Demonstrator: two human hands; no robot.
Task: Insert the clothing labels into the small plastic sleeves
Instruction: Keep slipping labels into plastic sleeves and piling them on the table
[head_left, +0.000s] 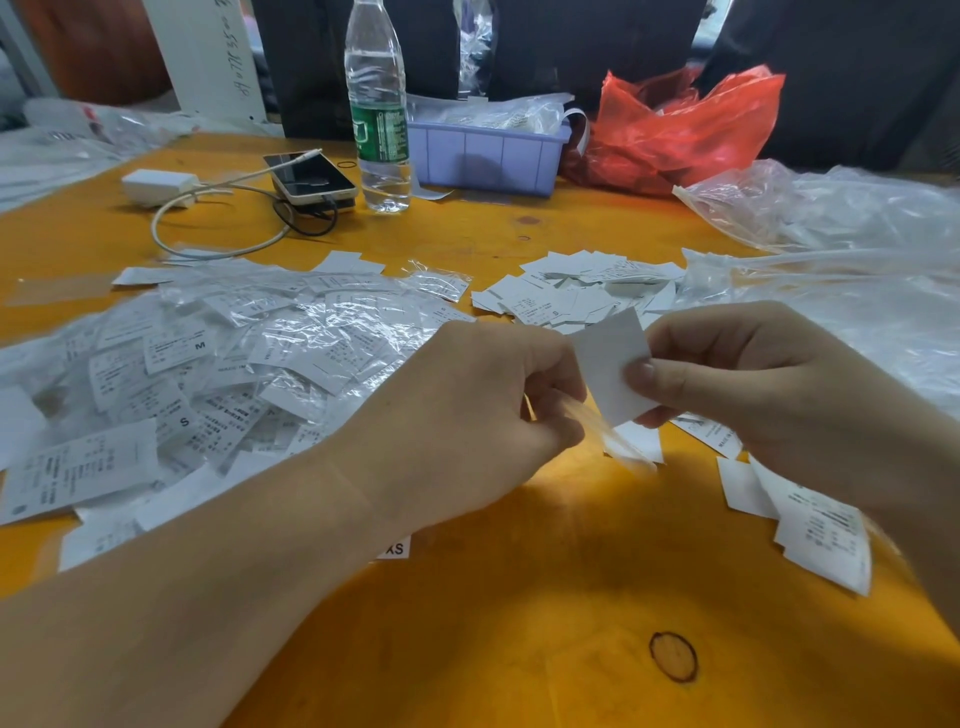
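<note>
Both hands meet above the orange counter (519, 597), near centre frame. Right hand (753, 395) pinches a blank white clothing label (608, 364) between thumb and curled fingers, gripping its right edge. The label stands roughly upright, long axis running top to bottom with a slight lean, upper edge tipped away toward the far side of the counter, lower edge pointing down toward the left hand. Left hand (467, 410) has fingers curled, pinching a small clear plastic sleeve (613, 436); the sleeve is blurred, its long axis slanting down and to the right from the fingertips, its upper end meeting the label's lower edge. Whether the label has entered the sleeve cannot be told. To the left, a broad heap of sleeved labels (208, 374), sizes S and M legible. Beyond the hands, a smaller pile of bare labels (576, 291). A few loose labels (821, 530) lie under the right wrist. Far side: water bottle (378, 104), phone (310, 177) with white charger (156, 186) and cable, lilac bin (488, 156), red plastic bag (680, 130), clear bags (841, 218) at right.
</note>
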